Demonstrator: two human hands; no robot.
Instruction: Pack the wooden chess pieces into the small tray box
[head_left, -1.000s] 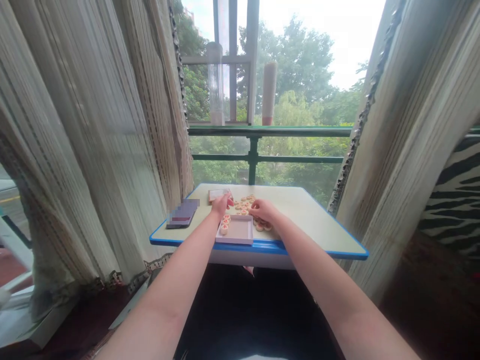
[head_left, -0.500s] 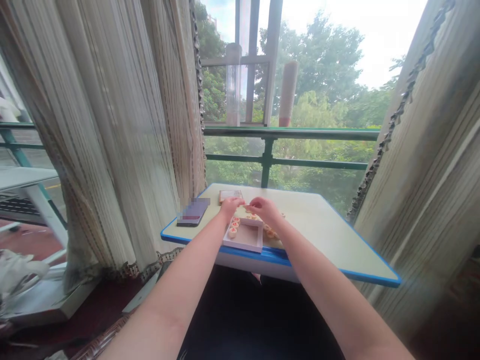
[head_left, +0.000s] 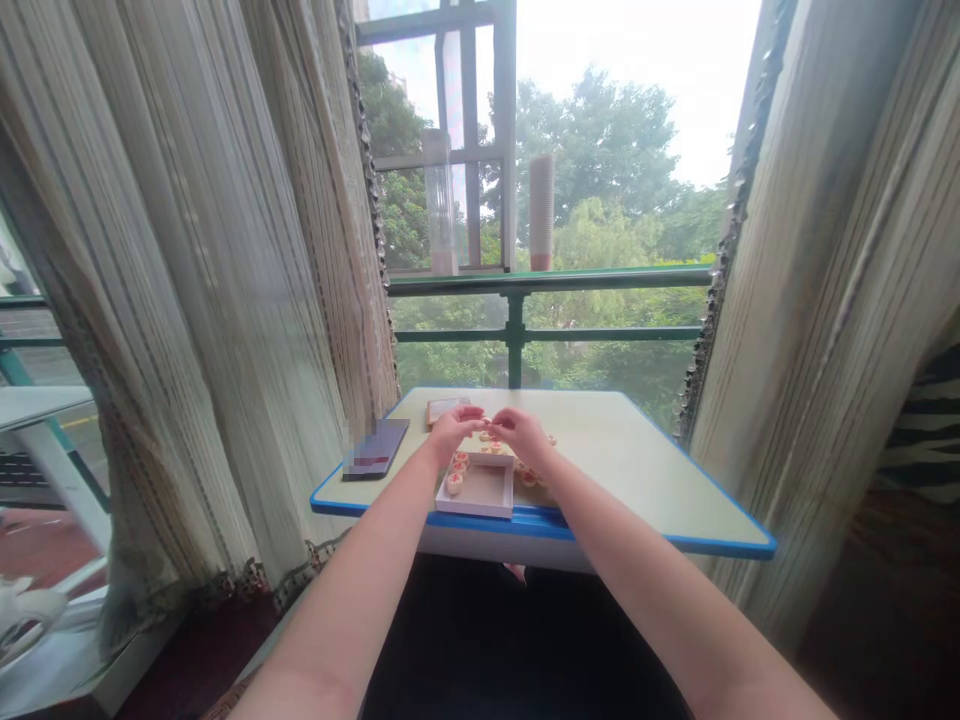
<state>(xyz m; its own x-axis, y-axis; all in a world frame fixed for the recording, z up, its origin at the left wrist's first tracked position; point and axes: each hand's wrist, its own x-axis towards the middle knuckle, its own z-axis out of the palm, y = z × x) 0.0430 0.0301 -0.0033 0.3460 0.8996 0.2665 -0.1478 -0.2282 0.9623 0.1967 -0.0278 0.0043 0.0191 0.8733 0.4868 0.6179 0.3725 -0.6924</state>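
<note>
Above the table, my left hand (head_left: 453, 432) and my right hand (head_left: 520, 432) meet, fingertips close together around a small pale disc, apparently a xiangqi piece (head_left: 487, 421). Both hands are closed in a pinch; fingers partly hide the piece. Below them sits an open white box (head_left: 480, 488) at the table's near edge. Round cream pieces with red marks (head_left: 454, 482) stand in a row along the box's left inner side. More pieces (head_left: 495, 447) lie just behind the box, and others (head_left: 529, 478) rest at its right, partly covered by my right forearm.
The pale table (head_left: 637, 470) has a blue edge. A dark tablet-like device (head_left: 379, 448), partly blurred out, lies at the left. A flat, framed-looking box (head_left: 444, 410) is behind my left hand. Curtains flank a green railing (head_left: 555, 283), where stacked cups (head_left: 541, 213) stand.
The view has shifted, so the table sits slightly lower and further left. My hands stay together over the box's far side, fingers shifting around the small piece.
</note>
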